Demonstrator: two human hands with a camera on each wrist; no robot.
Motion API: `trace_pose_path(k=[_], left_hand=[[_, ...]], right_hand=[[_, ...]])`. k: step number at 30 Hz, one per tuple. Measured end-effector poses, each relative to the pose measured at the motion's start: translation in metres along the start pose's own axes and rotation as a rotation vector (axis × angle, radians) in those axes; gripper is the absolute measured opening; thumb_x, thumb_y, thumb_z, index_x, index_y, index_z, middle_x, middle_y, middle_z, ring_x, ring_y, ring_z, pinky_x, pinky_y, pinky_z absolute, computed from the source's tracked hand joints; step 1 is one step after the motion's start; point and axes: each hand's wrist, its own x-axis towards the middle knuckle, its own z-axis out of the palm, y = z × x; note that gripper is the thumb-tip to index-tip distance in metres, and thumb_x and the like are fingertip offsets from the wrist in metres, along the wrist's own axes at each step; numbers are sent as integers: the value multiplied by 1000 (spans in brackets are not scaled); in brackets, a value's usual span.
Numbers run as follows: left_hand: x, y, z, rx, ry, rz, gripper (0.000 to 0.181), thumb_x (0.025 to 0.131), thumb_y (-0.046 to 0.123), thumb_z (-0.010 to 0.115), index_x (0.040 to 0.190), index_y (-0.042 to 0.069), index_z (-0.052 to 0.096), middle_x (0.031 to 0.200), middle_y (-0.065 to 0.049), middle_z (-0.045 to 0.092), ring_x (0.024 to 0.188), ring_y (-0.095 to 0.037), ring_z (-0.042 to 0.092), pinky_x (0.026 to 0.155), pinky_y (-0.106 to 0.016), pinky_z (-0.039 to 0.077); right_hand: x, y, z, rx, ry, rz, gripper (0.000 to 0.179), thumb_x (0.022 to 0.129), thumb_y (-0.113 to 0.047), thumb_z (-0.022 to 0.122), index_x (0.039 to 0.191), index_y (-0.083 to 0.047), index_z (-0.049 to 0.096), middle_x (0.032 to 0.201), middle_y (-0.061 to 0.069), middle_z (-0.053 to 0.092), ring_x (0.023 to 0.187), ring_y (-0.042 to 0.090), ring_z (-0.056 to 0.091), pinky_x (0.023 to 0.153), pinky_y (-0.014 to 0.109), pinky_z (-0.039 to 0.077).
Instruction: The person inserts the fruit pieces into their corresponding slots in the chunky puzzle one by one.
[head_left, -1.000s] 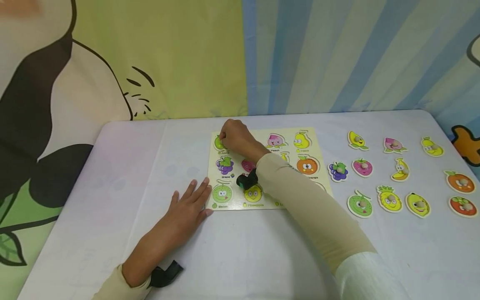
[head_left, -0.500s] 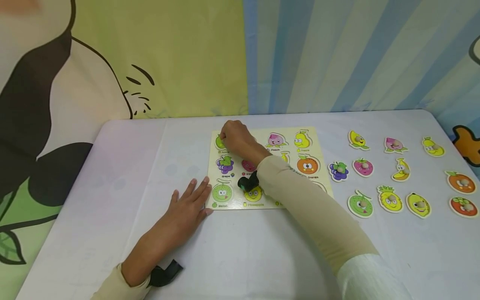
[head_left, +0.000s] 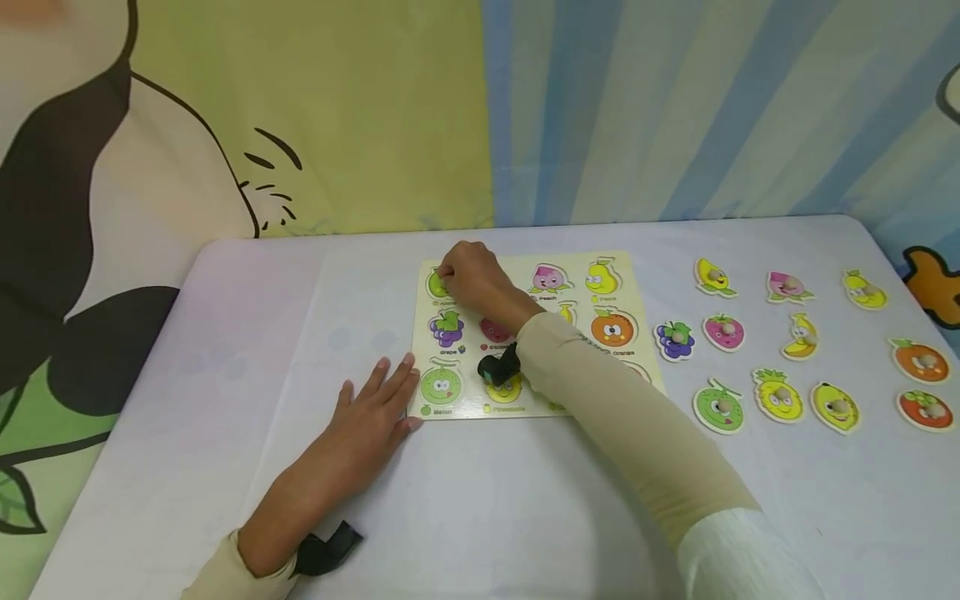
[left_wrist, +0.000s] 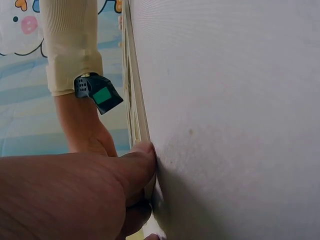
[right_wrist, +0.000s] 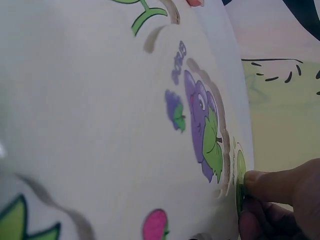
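Observation:
At the top left corner of a cream fruit puzzle board (head_left: 472, 400), my right hand (head_left: 475, 275) pinches a green apple puzzle piece (head_left: 436, 286) over the apple slot. Thumb and fingertips of the right hand (right_wrist: 282, 195) meet at the apple piece (right_wrist: 241, 172) in the right wrist view; its knob is hidden by them. My left hand (head_left: 367, 425) lies with spread, straight fingers beside the board's lower left edge. The thumb of that left hand (left_wrist: 75, 195) touches the board's edge (left_wrist: 137, 100) in the left wrist view. My right forearm covers some of the board's middle and right slots.
Several loose knobbed fruit pieces lie right of the board, among them grapes (head_left: 675, 341), a melon (head_left: 718, 407), a pineapple (head_left: 778, 397), a banana (head_left: 801, 337) and an orange (head_left: 920, 362). A printed cloth backdrop (head_left: 337, 125) rises behind the white table (head_left: 480, 500).

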Motion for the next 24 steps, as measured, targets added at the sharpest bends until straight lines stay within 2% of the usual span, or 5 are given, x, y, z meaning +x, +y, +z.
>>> trace_pose_path(k=[2,4,9,14,24], left_hand=[[0,0,0,0,-2,-3,64,96,24,64,149,3,36,159,-10,23,145,-39,15,104,-72,16],[0,-1,0,-1,-1,-5,64,95,24,64,149,3,37,159,-10,23,145,-39,15,104,-72,16],[-1,-1,1,-4,6,-5,65,95,24,65,149,3,37,159,-10,24,145,-39,15,104,-72,15],[-1,0,1,-5,16,1,64,95,23,65,149,3,37,158,-10,24,145,-39,15,104,-72,15],[-2,0,1,-3,18,-6,64,96,24,64,150,4,36,159,-8,23,145,-37,13,104,-72,14]], right_hand=[[0,1,0,6,8,6,17,93,-4,61,90,-7,78,89,2,68,74,11,53,71,24,44],[0,2,0,14,11,12,17,93,-5,63,102,-8,77,103,2,71,83,12,57,78,25,46],[-2,3,-4,47,-22,15,16,94,-8,64,102,-7,77,100,3,70,84,15,59,76,25,47],[-7,8,-8,64,-41,48,25,95,-12,65,118,-6,71,114,6,68,104,17,60,90,28,47],[-21,34,-27,102,-66,56,25,96,-12,62,119,-6,70,110,6,64,97,16,58,84,29,48]])
